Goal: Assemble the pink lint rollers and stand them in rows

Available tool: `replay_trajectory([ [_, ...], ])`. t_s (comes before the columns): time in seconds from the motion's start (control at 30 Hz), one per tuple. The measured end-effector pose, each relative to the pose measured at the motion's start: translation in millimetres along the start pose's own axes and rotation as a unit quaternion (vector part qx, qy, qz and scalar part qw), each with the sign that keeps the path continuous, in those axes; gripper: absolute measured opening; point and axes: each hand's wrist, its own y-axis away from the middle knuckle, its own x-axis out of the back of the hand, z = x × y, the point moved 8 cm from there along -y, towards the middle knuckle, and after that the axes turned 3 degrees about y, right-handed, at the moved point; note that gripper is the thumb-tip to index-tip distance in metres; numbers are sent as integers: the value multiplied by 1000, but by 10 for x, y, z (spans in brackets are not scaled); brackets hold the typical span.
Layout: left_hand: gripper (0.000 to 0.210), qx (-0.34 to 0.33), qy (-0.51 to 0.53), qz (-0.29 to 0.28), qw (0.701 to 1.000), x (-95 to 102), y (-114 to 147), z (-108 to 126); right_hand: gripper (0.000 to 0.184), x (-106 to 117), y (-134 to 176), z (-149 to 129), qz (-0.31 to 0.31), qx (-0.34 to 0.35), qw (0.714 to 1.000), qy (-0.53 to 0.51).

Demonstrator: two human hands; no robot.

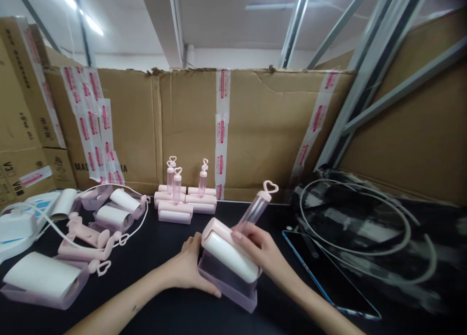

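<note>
Fat white roll (pixel 40 276) in clear purple plastic tray (pixel 60 302), low left. Left hand (pixel 188 264) spread wide, holding second clear purple tray (pixel 233 292), likely to stop slips. Right hand (pixel 260 245) closed round pink-backed white roller (pixel 229 257) just above, clear handle (pixel 251 212) tilted up.

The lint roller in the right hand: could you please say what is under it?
A translucent cover, held by the left hand; the roller hides its far side.
</note>
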Motion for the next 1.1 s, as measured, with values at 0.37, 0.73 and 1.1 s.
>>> replay_trajectory([
  [0.37, 79, -19, -52, 5, 998, -37, -22, 128, 18, -140, 178, -467, -99, 201, 927, 302],
  [0.73, 76, -5, -43, -15, 999, -33, -20, 43, 19, -251, 224, -360, -139, 181, 909, 349],
  [1.1, 58, -35, 21, -69, 997, 65, -53, 56, 39, -155, 106, -160, -119, 137, 935, 303],
])
